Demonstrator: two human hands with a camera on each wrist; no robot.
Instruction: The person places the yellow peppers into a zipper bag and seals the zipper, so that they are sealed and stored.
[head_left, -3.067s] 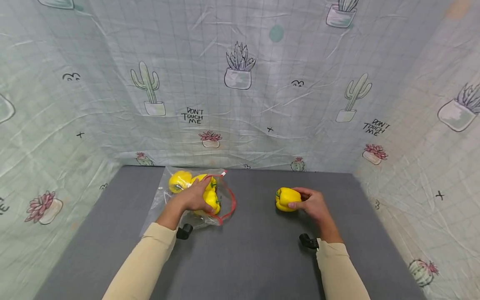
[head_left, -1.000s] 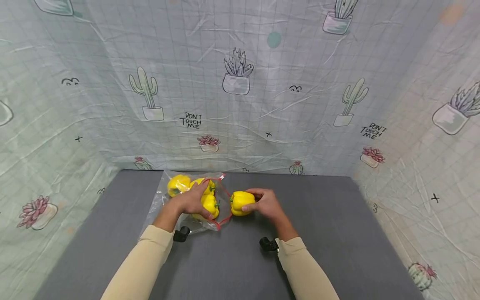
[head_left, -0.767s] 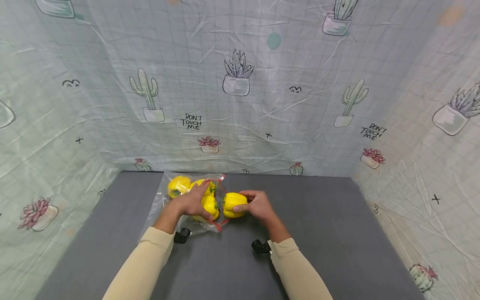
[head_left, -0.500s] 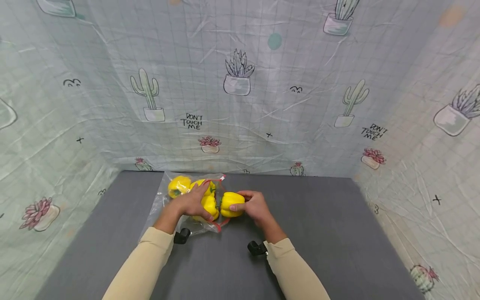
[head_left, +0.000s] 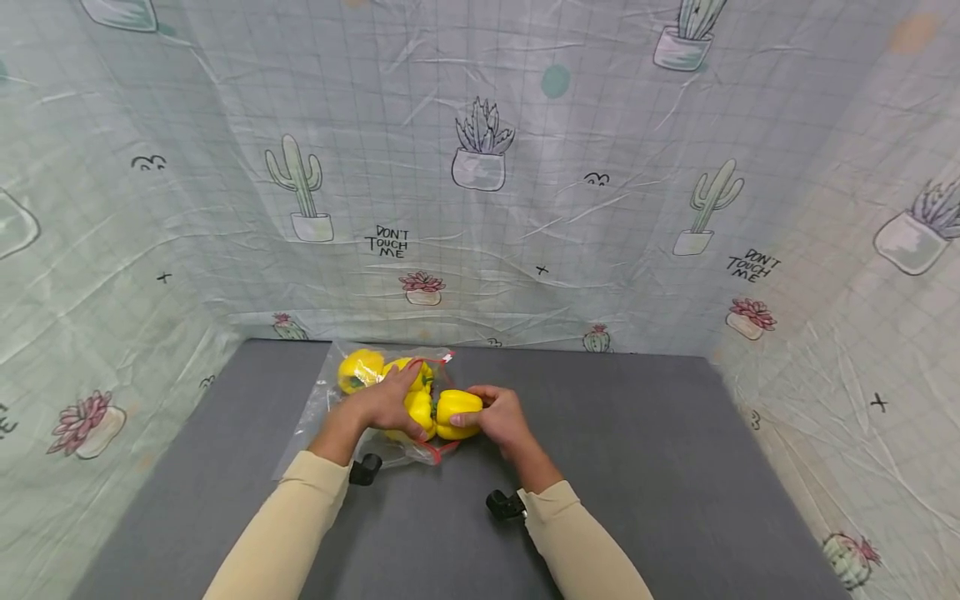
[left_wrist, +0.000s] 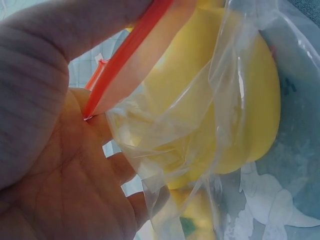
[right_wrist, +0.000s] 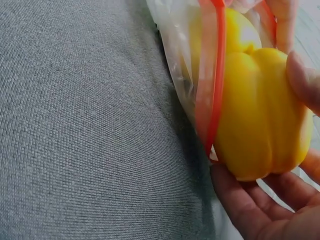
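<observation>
My right hand (head_left: 502, 417) grips a yellow bell pepper (right_wrist: 265, 110), thumb on one side and fingers beneath and behind it. That pepper sits within the red-edged mouth (right_wrist: 218, 75) of a clear zip bag (head_left: 315, 417), up against another yellow bell pepper (head_left: 420, 410). My left hand (head_left: 386, 404) spreads over the bag and holds its mouth apart, thumb near the close rim and fingers toward the far rim. In the left wrist view the red zip strip (left_wrist: 125, 60) crosses by the thumb. Further in the bag lies a yellow pepper (head_left: 362, 369), partly behind clear plastic.
The bag lies toward the back left of a dark grey table (head_left: 637, 467). A pale cloth backdrop (head_left: 540, 225) printed with cacti rises behind the table and along both sides. Black wrist cameras (head_left: 365, 469) sit on both wrists.
My right hand has carried its pepper leftward from the right part of the table into the bag's mouth, up to the peppers inside. My left hand stays on the bag.
</observation>
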